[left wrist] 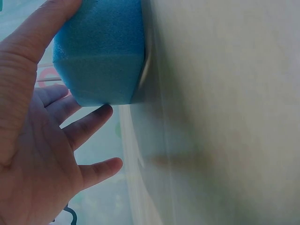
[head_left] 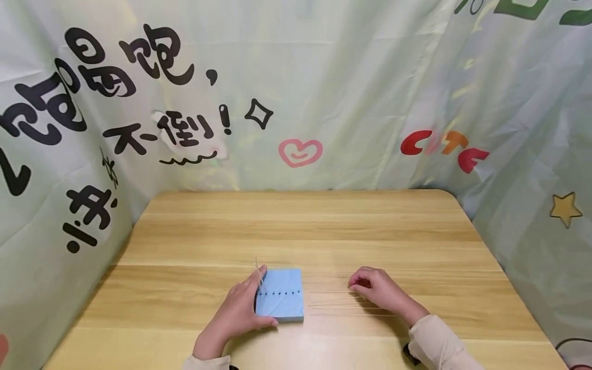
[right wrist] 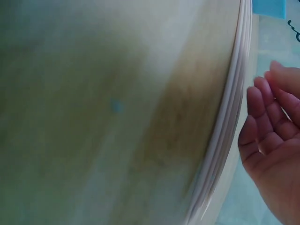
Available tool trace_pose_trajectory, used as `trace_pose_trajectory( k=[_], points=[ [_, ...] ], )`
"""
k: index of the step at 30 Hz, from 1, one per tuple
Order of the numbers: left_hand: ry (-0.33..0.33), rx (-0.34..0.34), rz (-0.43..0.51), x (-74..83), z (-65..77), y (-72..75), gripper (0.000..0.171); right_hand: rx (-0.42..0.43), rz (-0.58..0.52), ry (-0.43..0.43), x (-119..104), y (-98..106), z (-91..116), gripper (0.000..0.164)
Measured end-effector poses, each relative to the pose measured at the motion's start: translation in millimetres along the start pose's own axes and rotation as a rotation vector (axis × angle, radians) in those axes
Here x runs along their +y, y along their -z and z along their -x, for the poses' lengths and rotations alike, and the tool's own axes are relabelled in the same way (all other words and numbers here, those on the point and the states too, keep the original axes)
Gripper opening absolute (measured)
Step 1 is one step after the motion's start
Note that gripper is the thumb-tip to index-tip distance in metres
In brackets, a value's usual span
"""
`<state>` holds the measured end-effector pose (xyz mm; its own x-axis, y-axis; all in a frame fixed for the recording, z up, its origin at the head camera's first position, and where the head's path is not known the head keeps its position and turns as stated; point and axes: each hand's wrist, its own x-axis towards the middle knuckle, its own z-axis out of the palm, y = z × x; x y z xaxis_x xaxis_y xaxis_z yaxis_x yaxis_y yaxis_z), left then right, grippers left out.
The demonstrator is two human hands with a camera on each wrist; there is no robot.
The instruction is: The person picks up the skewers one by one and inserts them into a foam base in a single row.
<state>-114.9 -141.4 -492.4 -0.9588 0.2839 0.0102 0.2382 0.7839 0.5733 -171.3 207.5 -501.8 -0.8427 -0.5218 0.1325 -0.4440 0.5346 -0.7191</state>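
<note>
In the head view, a light-blue foam block [head_left: 282, 307] lies on the table with a row of dark dots across its top. My left hand [head_left: 242, 306] holds the block from its left side, thumb at the near edge and fingers at the far edge. One or more thin pale sticks [head_left: 257, 267] stand up, slightly tilted, at the left end of the row. To the right, several thin sticks [head_left: 339, 307] lie side by side on the table. Over their far side is my right hand [head_left: 379, 290], thumb and forefinger tips together; whether they pinch a stick is unclear.
The wooden table [head_left: 296, 221] has rounded far corners. A pale printed curtain [head_left: 351, 103] hangs behind it and along both sides.
</note>
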Motion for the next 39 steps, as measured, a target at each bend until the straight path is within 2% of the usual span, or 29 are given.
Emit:
trace_pose_trajectory(
  k=[14,20,26,34,39],
  points=[
    [-0.012,-0.014,0.002,0.6,2.2,0.3,0.122,-0.079,0.075,0.005,-2.4,-4.2,-0.1,0.009],
    [-0.012,0.011,-0.007,-0.3,-0.4,2.8,0.122,-0.058,0.176,0.044,-2.7,-5.8,-6.3,0.014],
    [-0.019,0.004,-0.011,-1.8,-3.1,1.3,0.122,-0.06,0.253,0.095,-2.1,-3.2,-8.5,0.015],
    [-0.009,0.021,-0.004,0.3,-8.6,2.9,0.122,0.012,0.259,0.081,-10.0,6.7,-14.1,0.013],
    [0.006,0.009,0.007,-0.4,-3.8,2.0,0.122,0.034,0.233,0.052,-18.8,9.1,-13.2,0.012]
  ],
)
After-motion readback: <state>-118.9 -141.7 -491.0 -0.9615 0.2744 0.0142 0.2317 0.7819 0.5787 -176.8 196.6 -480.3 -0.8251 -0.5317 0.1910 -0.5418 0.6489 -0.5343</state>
